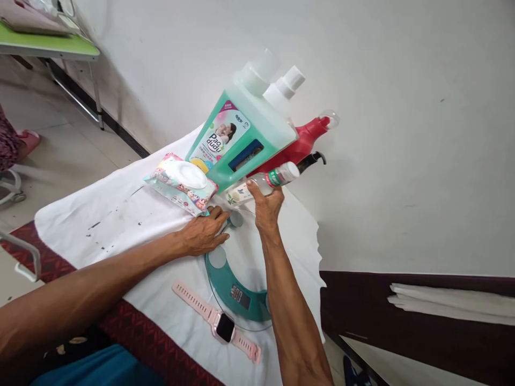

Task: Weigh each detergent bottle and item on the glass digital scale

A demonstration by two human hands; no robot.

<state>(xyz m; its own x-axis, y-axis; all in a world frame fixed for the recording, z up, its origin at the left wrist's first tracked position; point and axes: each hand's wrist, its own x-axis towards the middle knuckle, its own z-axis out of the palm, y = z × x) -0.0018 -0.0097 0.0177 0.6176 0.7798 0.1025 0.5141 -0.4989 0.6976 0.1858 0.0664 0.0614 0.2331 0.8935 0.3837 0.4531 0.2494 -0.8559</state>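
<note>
My right hand [269,206] is wrapped round a clear bottle [263,186] with a white cap and green label, tilted up to the right. My left hand [206,231] lies at the upper left rim of a round glass scale [235,287] with a teal band, thumb apart from the fingers. Its fingertips are close to a pack of wet wipes [181,185] with a white lid; whether they touch it I cannot tell. Behind stand a large green detergent bottle [237,134], a white-capped bottle [284,91], a red bottle [308,139] and a black pump top [311,161].
A pink smartwatch [223,327] lies on the white cloth [108,214] near the scale. A white wall [402,134] rises behind. At the left are a green-topped table [48,45] and a person's foot in a pink shoe [28,143].
</note>
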